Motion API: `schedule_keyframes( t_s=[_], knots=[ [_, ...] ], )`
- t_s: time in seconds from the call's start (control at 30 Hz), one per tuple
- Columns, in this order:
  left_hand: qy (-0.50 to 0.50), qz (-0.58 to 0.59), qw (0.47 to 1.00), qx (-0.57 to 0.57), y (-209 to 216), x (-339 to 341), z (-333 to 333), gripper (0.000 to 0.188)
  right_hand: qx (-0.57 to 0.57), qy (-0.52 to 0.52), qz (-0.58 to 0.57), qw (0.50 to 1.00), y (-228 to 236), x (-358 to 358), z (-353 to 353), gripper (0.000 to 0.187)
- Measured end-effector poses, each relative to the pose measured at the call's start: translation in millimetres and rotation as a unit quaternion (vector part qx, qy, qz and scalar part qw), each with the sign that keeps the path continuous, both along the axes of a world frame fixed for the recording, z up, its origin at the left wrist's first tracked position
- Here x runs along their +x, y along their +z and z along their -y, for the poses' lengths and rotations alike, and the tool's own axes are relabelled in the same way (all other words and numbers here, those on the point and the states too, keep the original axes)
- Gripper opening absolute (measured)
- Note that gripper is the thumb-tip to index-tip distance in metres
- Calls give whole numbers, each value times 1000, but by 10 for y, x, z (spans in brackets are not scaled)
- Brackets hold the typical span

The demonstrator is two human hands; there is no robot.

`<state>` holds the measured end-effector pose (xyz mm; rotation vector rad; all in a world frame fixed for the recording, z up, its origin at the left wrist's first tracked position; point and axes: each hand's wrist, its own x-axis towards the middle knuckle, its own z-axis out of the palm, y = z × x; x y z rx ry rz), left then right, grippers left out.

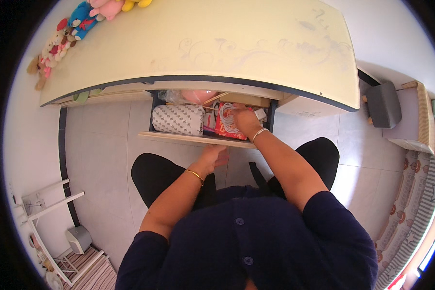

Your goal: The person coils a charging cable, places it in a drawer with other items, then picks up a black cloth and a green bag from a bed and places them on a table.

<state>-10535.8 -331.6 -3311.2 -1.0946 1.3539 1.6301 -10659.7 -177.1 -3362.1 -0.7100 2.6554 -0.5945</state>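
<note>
A drawer [179, 137] is pulled out from the cream cabinet in front of me. My right hand [246, 122] reaches inside it, its fingers closed on a coiled white cable [228, 117]. Beneath the coil lies a red packet [235, 135] with yellow print. Just below the drawer's front edge is my left hand [214, 157], its fingers loosely stretched and holding nothing I can see; part of it may be hidden by the edge. A white patterned soft pack [178, 119] fills the drawer's left side. Behind it sit clear plastic wrap [171, 96] and a pink rounded thing [198, 95].
The cabinet's cream top [217, 43] overhangs the back of the drawer. Plush toys [82, 20] line its far left. A grey cushioned seat [385, 104] stands to the right by a patterned curtain [401, 203]. My knees flank the drawer. A white rack [48, 212] is at lower left.
</note>
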Motion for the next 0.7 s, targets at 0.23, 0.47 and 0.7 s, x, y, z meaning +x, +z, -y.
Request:
schedule_keyframes(
  t_s=[0.23, 0.47, 0.7],
  knots=[
    [59, -34, 996, 53, -148, 47, 402, 21, -111, -29, 10, 993, 7, 24, 851, 32],
    [42, -59, 997, 28, -179, -83, 715, 21, -59, 25, -134, 989, -66, 101, 1173, 26],
    [37, -63, 996, 49, -125, -113, 915, 21, 47, 164, -10, 985, -189, 10, 1497, 33]
  ],
)
